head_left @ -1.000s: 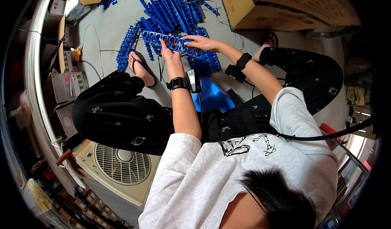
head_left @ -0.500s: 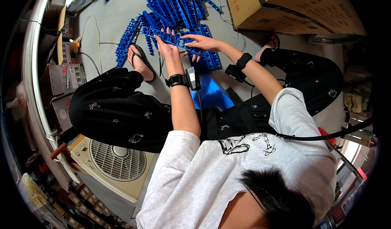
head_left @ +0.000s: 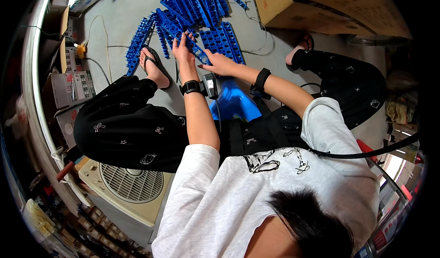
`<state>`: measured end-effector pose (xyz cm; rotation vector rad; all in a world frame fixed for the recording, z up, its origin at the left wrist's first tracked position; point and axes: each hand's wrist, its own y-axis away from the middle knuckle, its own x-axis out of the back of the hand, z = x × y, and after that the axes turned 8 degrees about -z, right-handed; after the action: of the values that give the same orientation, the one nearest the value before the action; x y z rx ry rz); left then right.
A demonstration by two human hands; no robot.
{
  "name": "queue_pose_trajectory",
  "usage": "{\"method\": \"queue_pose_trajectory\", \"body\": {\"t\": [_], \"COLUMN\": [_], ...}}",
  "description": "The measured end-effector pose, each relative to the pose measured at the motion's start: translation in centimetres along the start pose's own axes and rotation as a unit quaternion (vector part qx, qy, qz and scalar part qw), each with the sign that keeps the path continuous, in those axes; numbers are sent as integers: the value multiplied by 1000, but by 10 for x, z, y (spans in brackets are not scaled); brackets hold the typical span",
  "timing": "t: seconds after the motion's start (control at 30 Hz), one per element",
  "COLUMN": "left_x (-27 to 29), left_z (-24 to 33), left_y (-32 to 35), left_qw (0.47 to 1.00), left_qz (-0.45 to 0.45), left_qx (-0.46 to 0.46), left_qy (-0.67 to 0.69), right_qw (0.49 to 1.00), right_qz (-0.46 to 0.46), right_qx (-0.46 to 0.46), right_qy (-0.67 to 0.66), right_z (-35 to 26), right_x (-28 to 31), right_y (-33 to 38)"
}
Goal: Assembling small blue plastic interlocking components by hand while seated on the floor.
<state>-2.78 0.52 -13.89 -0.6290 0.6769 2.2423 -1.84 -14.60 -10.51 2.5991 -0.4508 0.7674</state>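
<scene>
Between my two hands is a blue plastic strip (head_left: 199, 53) with a row of round holes, slanting down to the right. My left hand (head_left: 182, 52) grips it along its middle, fingers curled over the edge. The near right end is in my right hand (head_left: 221, 64), pinched between thumb and fingers. Just beyond lies a heap of similar blue strips (head_left: 185, 5) on the grey floor. Flat hole-patterned strips (head_left: 224, 42) lie right of my hands, and a long toothed row (head_left: 139, 44) lies to the left. The held strip's far end blends into the heap.
A blue plastic stool (head_left: 236, 103) is between my legs. A large cardboard box (head_left: 321, 8) stands far right, and a cream box fan (head_left: 130, 184) lies near left. Thin cables (head_left: 263, 28) cross the floor. Stacked cartons (head_left: 68, 88) line the left side.
The strip has turned to a steeper slant and shows less of its face. My right hand has moved slightly down and left, closer to my left hand.
</scene>
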Motion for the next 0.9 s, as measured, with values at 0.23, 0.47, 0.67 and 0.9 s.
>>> {"method": "queue_pose_trajectory", "body": {"t": [0.23,0.47,0.67,0.9], "left_x": [44,53,68,75], "left_z": [-31,-57,-67,-73], "left_y": [23,43,42,40], "left_qw": [944,913,907,931], "left_qz": [8,14,-27,11], "left_qx": [217,247,221,188], "left_qy": [-250,-325,-358,-313], "right_qw": [985,964,967,971], "right_qz": [-30,-8,-11,-54], "right_qx": [-159,-266,-253,-232], "right_qy": [51,-15,-33,-11], "right_z": [8,10,18,24], "right_x": [-55,-69,-77,-75], "right_y": [8,10,6,-4]}}
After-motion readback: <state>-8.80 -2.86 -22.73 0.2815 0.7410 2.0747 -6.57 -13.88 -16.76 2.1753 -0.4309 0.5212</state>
